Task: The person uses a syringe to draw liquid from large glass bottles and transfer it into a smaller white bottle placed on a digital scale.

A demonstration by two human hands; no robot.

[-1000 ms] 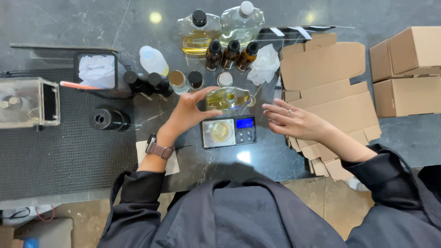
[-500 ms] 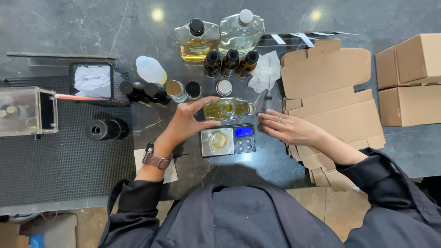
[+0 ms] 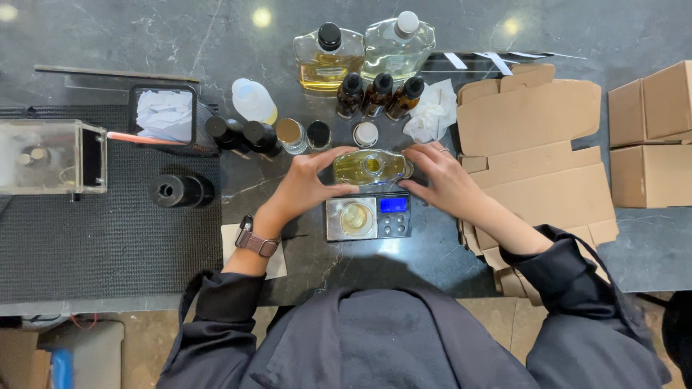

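Since the earlier frames the right hand (image 3: 448, 181) has come in from the flattened cardboard (image 3: 537, 155) to meet the flask (image 3: 370, 166), which now sits lower, just behind the scale (image 3: 367, 217). Both hands close on this flat glass flask of yellow liquid: the left hand (image 3: 310, 186) curls around its left end, thumb below and fingers above, while the right hand's fingertips press its right end near the neck. The flask lies on its side above the dark counter (image 3: 144, 36), close over the scale's rear edge; whether it touches the scale cannot be told. A small dish (image 3: 355, 217) of yellow liquid rests on the scale's pan, beside a lit blue display. Behind the flask stand small jars (image 3: 292, 135) and a white cap (image 3: 365, 134), then three amber bottles (image 3: 378, 94) and two large flasks (image 3: 328, 57), so room rearward is tight. Cardboard crowds the right wrist; closed boxes (image 3: 652, 133) sit farther right. Leftward, a ribbed mat (image 3: 108, 238) holds a black cylinder (image 3: 176, 191) and a clear case (image 3: 47, 157). Open counter remains between the scale and the person's dark coat (image 3: 375, 338). A watch (image 3: 256, 241) bands the left wrist.
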